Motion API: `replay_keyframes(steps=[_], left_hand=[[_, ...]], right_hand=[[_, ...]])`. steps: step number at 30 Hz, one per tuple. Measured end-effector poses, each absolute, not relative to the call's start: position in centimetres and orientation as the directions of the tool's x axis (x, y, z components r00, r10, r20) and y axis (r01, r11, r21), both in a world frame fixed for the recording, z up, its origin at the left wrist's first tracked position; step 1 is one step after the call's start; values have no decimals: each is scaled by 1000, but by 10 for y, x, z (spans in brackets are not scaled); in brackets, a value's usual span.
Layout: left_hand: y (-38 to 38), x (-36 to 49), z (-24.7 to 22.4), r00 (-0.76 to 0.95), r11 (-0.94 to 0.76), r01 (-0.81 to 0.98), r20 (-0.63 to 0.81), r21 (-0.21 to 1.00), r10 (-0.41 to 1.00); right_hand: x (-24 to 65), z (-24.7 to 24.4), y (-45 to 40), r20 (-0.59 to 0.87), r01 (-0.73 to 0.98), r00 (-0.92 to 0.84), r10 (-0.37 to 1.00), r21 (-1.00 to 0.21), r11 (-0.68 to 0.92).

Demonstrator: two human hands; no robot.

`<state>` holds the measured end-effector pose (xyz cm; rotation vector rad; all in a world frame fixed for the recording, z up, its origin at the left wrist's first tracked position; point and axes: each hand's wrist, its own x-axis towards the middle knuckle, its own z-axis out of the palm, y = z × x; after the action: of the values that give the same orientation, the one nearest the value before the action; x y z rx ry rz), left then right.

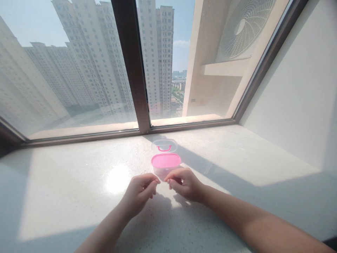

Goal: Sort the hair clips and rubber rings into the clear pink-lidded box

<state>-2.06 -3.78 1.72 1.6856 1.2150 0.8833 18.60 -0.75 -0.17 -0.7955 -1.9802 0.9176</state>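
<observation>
My left hand (142,189) is closed in a pinch, thumb against forefinger. A tiny dark edge shows at its fingertips, too small to name. Facing it, with a narrow gap between, my right hand (185,184) pinches another tiny dark, curved thing that I cannot make out. Just beyond both hands stands a small oval box with a pink rim (165,161); the hands partly cover its lower front. Behind that lies a clear oval lid (171,141) with a pink handle (164,150). Thin loop-like shapes (144,172) peek out behind my left hand.
A pale speckled windowsill (79,196) lies under everything, with bright glare at left and shadow bands at right. Brown window frames (131,66) rise at the back. A white side wall (292,95) borders the right. Outside are tall buildings and a fan unit.
</observation>
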Motion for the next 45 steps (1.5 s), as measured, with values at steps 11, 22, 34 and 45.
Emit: replay_keyframes(steps=[11,22,34,45], left_hand=[[-38,-21,15,285,-189,323,95,927,954],[-37,-20,21,310,-207,383,86,900,947],[-38,-19,22,308,-205,393,81,897,948],[-39,-19,21,306,-208,394,85,895,948]], right_hand=[[187,-1,-9,396,206,-488,778,-814,544],[186,1,-9,377,200,-489,787,-830,521],[188,1,-9,296,202,-491,819,-876,438],[188,1,-9,299,215,-494,817,-868,448]])
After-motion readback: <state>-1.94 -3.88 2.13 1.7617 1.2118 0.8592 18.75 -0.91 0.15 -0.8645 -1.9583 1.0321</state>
